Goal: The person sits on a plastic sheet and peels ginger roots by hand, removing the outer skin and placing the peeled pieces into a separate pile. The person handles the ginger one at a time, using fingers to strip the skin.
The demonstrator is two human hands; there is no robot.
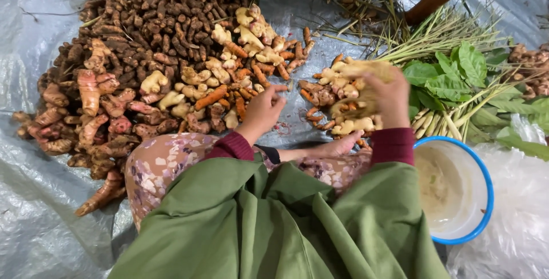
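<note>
We sit on a plastic sheet (pixel 34 199) with a big heap of roots (pixel 143 56) lying ahead to our left and a smaller pile of roots (pixel 337 99) ahead to our right. Right of that small pile lie leafy stalks (pixel 457 79), with a bowl (pixel 480 170) nearer to us, beside our right knee. Our left hand (pixel 264 110) rests between the two piles, and our right hand (pixel 389 99) lies on the smaller one.
</note>
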